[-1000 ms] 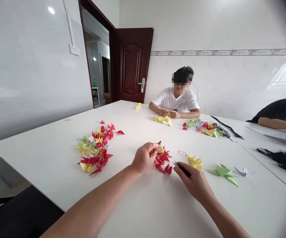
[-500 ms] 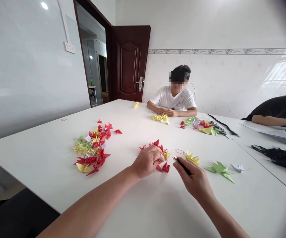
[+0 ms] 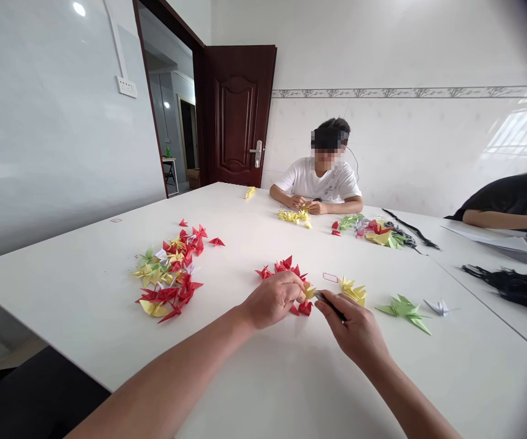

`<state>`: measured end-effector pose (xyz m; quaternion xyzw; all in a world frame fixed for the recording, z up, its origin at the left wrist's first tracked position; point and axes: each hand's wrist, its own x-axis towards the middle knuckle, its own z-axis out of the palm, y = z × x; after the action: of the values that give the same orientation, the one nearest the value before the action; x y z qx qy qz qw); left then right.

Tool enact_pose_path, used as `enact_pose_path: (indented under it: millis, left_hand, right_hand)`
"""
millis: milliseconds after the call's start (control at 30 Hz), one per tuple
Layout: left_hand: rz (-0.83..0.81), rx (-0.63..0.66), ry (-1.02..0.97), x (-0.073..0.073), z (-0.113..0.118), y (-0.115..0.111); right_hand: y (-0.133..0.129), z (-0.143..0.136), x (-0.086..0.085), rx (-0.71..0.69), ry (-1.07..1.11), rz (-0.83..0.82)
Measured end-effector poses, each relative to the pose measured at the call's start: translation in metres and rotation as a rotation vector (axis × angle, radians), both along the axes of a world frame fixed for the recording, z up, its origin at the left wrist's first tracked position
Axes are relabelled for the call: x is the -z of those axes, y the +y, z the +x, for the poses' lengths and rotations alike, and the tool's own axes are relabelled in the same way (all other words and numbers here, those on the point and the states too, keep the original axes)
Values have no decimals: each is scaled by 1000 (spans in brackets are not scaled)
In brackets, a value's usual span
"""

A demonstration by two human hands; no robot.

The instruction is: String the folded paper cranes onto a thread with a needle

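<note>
My left hand (image 3: 277, 299) is closed on a small yellow paper crane (image 3: 309, 291), just in front of a group of red cranes (image 3: 286, 266). In my right hand (image 3: 355, 323) is a slim black tool (image 3: 333, 306) with a pale metal tip. That tip is at the yellow crane's right edge; whether it touches is too small to tell. Beyond my right hand lie yellow cranes (image 3: 354, 291). A green crane (image 3: 405, 312) and a white one (image 3: 440, 307) rest farther right.
A mixed pile of cranes (image 3: 172, 274) lies on the white table (image 3: 236, 378) at left. Across it sits a person (image 3: 322, 177) handling yellow cranes (image 3: 294, 217). At right are black cords (image 3: 515, 289), papers (image 3: 496, 241) and another person's arm (image 3: 496, 219).
My right hand has shifted slightly left, bringing the tool's tip from a small gap away up to the yellow crane. My left hand has barely moved.
</note>
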<state>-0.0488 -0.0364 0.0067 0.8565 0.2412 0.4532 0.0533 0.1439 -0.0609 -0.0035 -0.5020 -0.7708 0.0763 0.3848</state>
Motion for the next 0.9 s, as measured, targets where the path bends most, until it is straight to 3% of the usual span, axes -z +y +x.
enact_pose_path:
  millis: [300, 533, 900]
  left_hand:
    - [-35, 6, 14, 2, 2, 0]
    - [-54, 15, 3, 0, 1, -2]
    - [-51, -5, 15, -2, 2, -2]
  right_hand:
    - [-4, -4, -3, 49, 3, 9]
    - [-6, -4, -7, -15, -54, -20]
    - [-5, -4, -5, -3, -31, -13]
